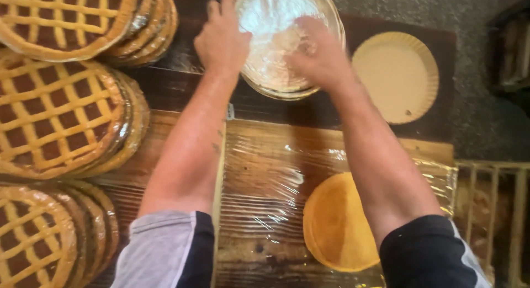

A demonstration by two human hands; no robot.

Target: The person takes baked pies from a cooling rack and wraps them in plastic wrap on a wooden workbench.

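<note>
Holding the wrapped tart [276, 42] at 12 o'clock, left hand [221, 40] and right hand [320, 59] spread fingers flat on its slippery, crumbly top; grip the rim.

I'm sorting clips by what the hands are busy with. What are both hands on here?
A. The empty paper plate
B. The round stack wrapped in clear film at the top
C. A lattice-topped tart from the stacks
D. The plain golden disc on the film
B: the left hand and the right hand both rest on the film-wrapped round stack, while the lattice tarts, golden disc and paper plate lie untouched.
</note>
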